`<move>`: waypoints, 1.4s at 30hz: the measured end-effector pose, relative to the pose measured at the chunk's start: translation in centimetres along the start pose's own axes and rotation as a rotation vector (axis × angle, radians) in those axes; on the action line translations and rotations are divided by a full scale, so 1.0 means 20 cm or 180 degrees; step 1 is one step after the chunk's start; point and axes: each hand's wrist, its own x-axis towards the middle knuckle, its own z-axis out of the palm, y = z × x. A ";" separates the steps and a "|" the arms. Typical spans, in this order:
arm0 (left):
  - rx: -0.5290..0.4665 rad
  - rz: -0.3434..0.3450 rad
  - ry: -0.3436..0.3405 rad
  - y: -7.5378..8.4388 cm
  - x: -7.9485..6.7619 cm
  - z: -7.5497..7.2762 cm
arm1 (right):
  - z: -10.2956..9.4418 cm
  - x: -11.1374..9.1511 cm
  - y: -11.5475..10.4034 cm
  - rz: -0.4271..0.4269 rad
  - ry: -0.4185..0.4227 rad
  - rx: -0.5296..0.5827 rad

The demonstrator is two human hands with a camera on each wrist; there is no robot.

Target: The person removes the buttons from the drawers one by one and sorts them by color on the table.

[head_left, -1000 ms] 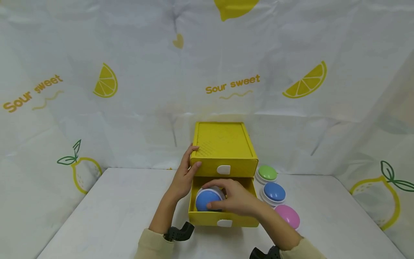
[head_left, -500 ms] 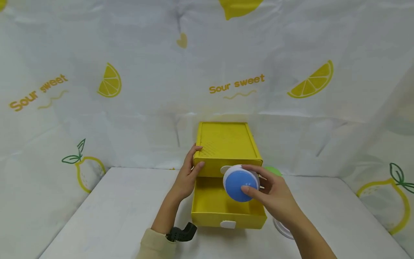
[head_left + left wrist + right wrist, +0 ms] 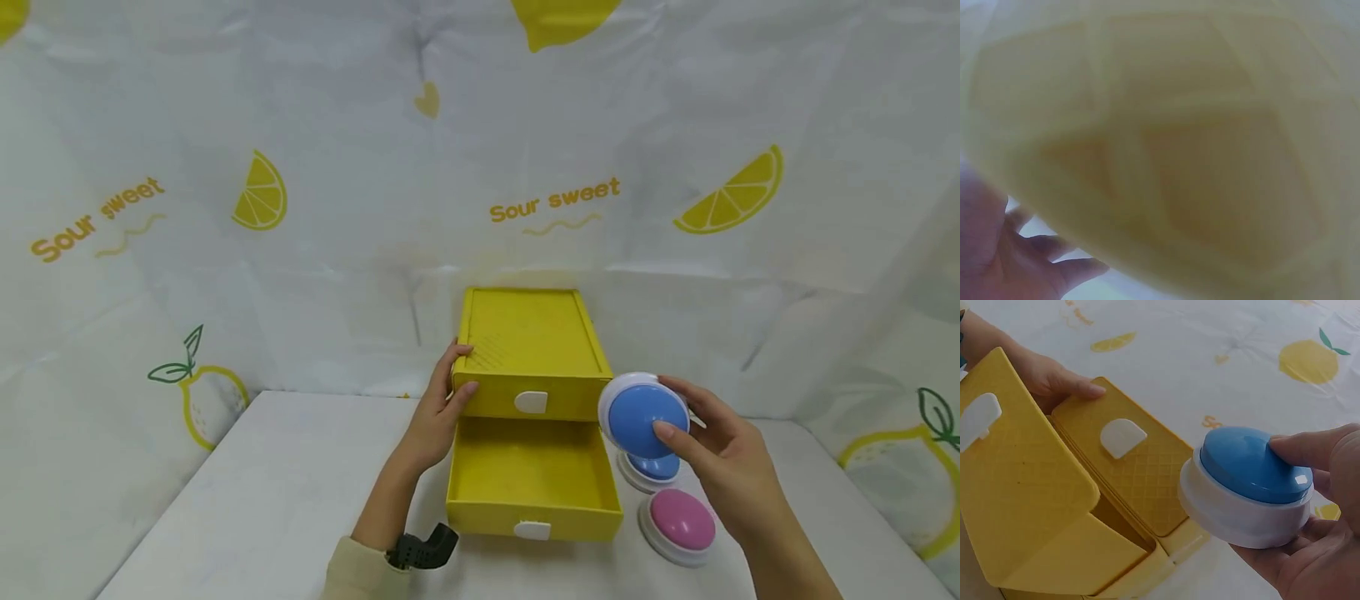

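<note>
My right hand (image 3: 723, 454) holds a blue push button with a white base (image 3: 641, 419), raised off the table to the right of a yellow two-drawer box (image 3: 528, 329). In the right wrist view the thumb rests on the dome of the button (image 3: 1254, 469) and fingers support the white base from below. My left hand (image 3: 435, 417) grips the box's left front corner, thumb on the front and fingers along the side and top edge. The lower drawer (image 3: 534, 517) is pulled out, its inside bare; the upper one is closed.
On the white table (image 3: 300, 492), right of the box, stand a pink button (image 3: 682, 518) and another blue button (image 3: 655, 468), partly covered by the held one. A lemon-print sheet (image 3: 360, 208) hangs behind. The yellow box nearly fills the left wrist view.
My right hand has lifted the blue button out of the lower drawer and carried it to the right. The left hand stays on the box. A green button is now out of sight.
</note>
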 end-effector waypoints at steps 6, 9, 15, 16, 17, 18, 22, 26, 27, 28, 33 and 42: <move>-0.0009 0.0021 -0.0042 0.00 0.00 0.00 | -0.08 0.01 0.07 0.0041 0.0135 -0.0062; -0.0006 0.0021 -0.0025 0.01 -0.01 0.00 | -0.13 0.03 0.12 0.0122 0.0161 -0.0075; -0.0013 0.0028 -0.0043 0.00 0.00 0.00 | -0.24 0.04 0.24 0.0126 0.0302 0.0695; -0.0015 0.0030 -0.0049 0.00 0.00 0.00 | -0.25 0.04 0.26 0.0116 0.0338 0.0876; -0.0020 0.0032 -0.0054 0.00 0.00 0.00 | -0.26 0.05 0.28 0.0114 0.0374 0.1035; -0.0024 0.0035 -0.0056 0.00 0.00 0.00 | -0.27 0.05 0.30 0.0096 0.0398 0.1192; -0.0014 0.0042 -0.0035 0.00 0.00 0.00 | -0.29 0.07 0.38 0.0163 0.0404 0.1326; 0.0009 0.0029 -0.0002 0.01 -0.01 0.00 | -0.30 0.08 0.46 0.0343 0.0393 0.1365; 0.0008 0.0019 0.0000 0.01 -0.01 0.00 | -0.30 0.08 0.48 0.0416 0.0411 0.1384; 0.0013 0.0013 0.0000 0.01 0.00 0.00 | -0.30 0.08 0.50 0.0506 0.0443 0.1402; 0.0010 -0.0017 0.0017 0.01 0.00 0.00 | -0.29 0.08 0.59 0.0731 0.0615 0.1618; 0.0013 -0.0029 0.0014 0.01 0.00 0.00 | -0.26 0.10 0.65 0.1666 0.0828 0.1143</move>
